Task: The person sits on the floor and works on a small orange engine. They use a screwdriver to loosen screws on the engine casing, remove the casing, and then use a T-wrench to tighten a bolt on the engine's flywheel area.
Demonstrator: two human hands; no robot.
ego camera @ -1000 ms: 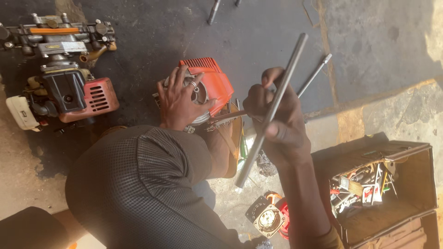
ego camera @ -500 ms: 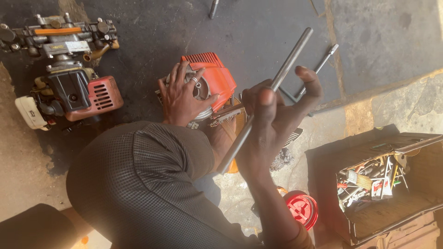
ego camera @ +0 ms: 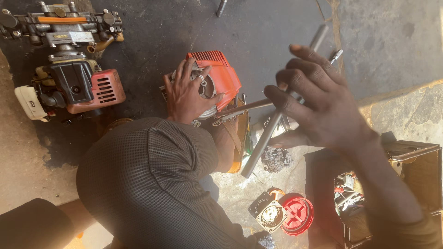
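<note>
Metal rod [ego camera: 263, 143] held in right hand [ego camera: 318, 101], raised.

The right hand [ego camera: 323, 103] is motion-blurred — its grip on the metal rod [ego camera: 265, 143] can't be judged, and the rod's middle is hidden behind the fingers. Beneath the left hand [ego camera: 187, 94], the orange engine [ego camera: 221, 78] is partly covered — the toolbox [ego camera: 415, 170] is cropped.

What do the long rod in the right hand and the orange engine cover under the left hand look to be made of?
The rod looks like bare grey metal, with a dull, even sheen. The orange cover seems moulded plastic, with ribbed vents and a matte, dusty surface, though painted metal cannot be ruled out.
</note>
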